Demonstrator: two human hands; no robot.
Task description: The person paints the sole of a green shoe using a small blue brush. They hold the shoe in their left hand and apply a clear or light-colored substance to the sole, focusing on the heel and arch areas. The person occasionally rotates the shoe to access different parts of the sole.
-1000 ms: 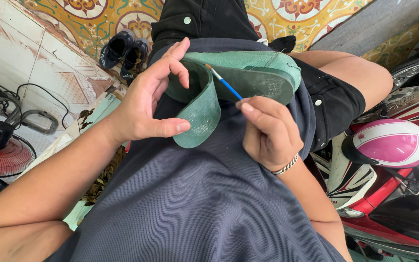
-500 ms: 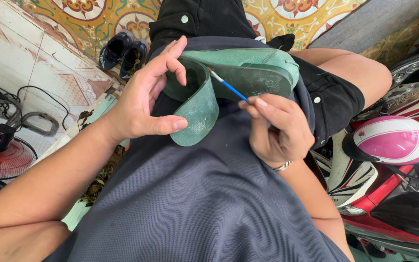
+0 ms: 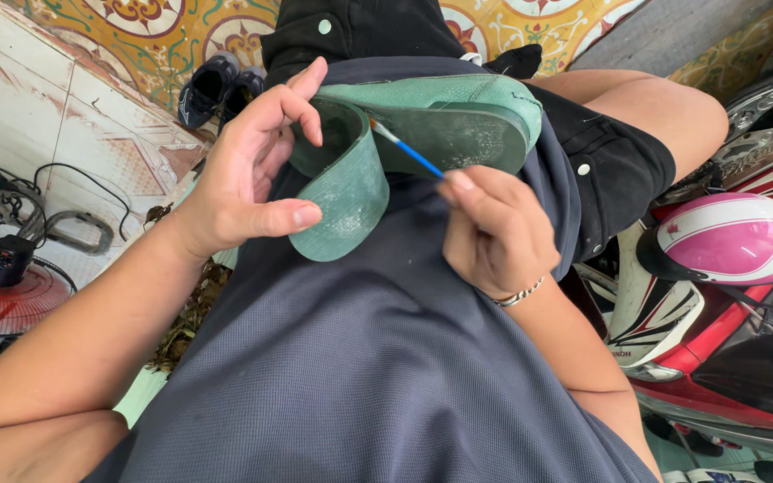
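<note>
Head camera looks down on a person's lap, where a green shoe [image 3: 458,112] lies sole-up across the thighs on a grey shirt [image 3: 378,358]. Its peeled-back green sole flap [image 3: 344,192] curls toward the body. The left hand [image 3: 248,174] grips that flap, thumb pressed on its outer face near the rounded end and fingers curled over the upper edge, so the flap sits between thumb and fingers. The right hand [image 3: 494,233] is closed in a pinch around a thin blue-handled brush [image 3: 404,148], just beside the shoe; the bristle tip reaches into the gap between flap and shoe body. A pink helmet [image 3: 731,237] rests on a red motorbike [image 3: 744,358] to the right.
</note>
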